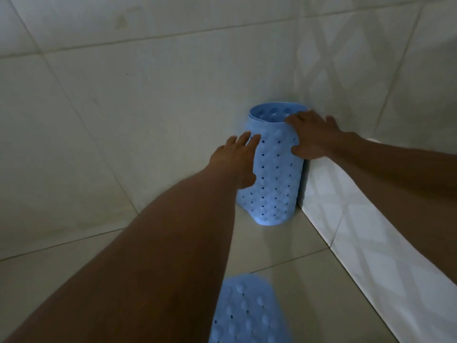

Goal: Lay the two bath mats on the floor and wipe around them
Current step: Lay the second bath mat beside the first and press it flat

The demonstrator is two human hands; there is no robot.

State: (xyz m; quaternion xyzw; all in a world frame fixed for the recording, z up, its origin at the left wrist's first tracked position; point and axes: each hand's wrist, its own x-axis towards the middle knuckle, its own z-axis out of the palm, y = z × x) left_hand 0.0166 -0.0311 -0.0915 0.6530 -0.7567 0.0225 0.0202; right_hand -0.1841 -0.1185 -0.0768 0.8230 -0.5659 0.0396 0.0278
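Note:
A light blue rubber bath mat [272, 179], rolled into a tube, stands upright in the corner where two tiled walls meet. Its surface is bumpy with small holes, and suction cups show inside its open top. My left hand [235, 162] lies against the roll's left side with fingers straight and the thumb low on the front. My right hand [311, 137] wraps over the roll's upper right edge, thumb on the front and fingers across the rim. A second blue mat [244, 313] lies flat on the floor at the bottom of the view, partly cut off.
Pale floor tiles [291, 246] run between the two mats. The left wall [123, 120] is plain tile. The right wall [371, 231] has a diamond pattern and runs close beside the roll and my right forearm. The room is dim.

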